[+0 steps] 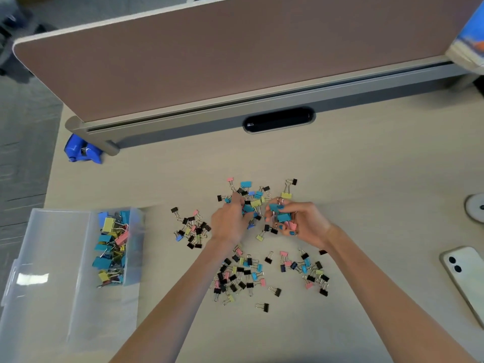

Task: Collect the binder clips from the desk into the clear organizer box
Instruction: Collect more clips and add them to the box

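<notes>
Several small binder clips [239,275] in black, pink, blue and yellow lie scattered over the middle of the desk. My right hand [301,224] holds a bunch of teal and pink clips [282,216] in its curled fingers. My left hand [229,221] reaches into the far pile [255,193], fingers down on the clips there; what it holds is hidden. The clear organizer box [52,258] stands open at the left, and one compartment holds several larger clips [112,247].
A white phone [465,273] lies face down at the right edge. A round white disc [476,206] sits beyond it. A blue object [82,151] lies by the partition foot, and a brown divider panel [235,53] walls off the far side.
</notes>
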`<move>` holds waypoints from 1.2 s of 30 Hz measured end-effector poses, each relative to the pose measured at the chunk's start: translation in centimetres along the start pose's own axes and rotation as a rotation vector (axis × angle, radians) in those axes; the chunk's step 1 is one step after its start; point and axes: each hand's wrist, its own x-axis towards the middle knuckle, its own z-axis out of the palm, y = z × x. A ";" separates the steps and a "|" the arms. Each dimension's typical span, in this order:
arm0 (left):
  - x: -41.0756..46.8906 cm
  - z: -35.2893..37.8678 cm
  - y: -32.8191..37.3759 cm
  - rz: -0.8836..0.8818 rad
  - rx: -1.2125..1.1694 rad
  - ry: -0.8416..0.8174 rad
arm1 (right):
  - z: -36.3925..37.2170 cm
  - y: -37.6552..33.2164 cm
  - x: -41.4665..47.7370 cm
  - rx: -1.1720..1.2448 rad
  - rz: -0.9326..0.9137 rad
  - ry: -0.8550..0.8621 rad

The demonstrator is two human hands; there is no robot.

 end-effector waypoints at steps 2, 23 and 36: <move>0.1 0.3 0.3 0.017 0.045 0.018 | 0.0 0.1 0.0 -0.043 -0.007 0.004; -4.4 -5.6 -6.7 -0.255 -1.034 -0.169 | 8.2 3.2 2.9 -0.223 -0.021 0.143; -13.8 -12.2 -21.3 -0.154 -0.954 -0.266 | 22.3 8.8 6.6 -0.414 0.030 0.160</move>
